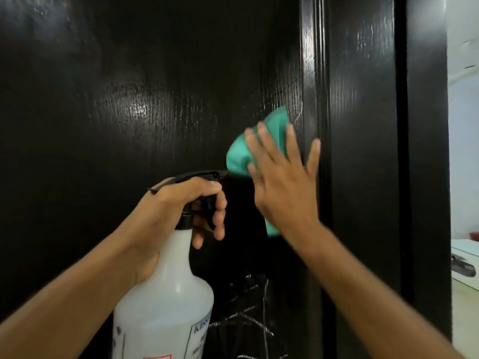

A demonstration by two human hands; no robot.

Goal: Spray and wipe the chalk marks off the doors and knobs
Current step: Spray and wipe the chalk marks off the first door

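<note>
Chalk marks (pixel 248 320), thin white lines, sit low on our black door (pixel 155 99), just right of the spray bottle and under our two hands. Higher up, the door looks shiny and wet, with streaks where the light hits it.

We press a green cloth (pixel 241 154) flat on the door with our right hand (pixel 282 182). The fingers of that hand are straight and spread wide, and they lie on top of the cloth. The cloth peeks out above the fingers, and a small bit shows below the wrist too. The hand looks a little blurry. It is well above the chalk marks, close to the raised strip (pixel 316 99) that runs up and down the door.

Our left hand (pixel 178 211) grips the neck of a white spray bottle (pixel 166 307). The fingers curl round the black trigger (pixel 207 211). The black nozzle (pixel 220 174) points right and almost touches the cloth. The bottle stands upright in front of the door, and it has a label with dark letters we cannot read fully.

To the right of the door is a dark door frame (pixel 425 151). Past the frame we see a pale wall (pixel 464 125) and a white thing (pixel 464 263) with a dark part on it, but we cannot tell what it is.
</note>
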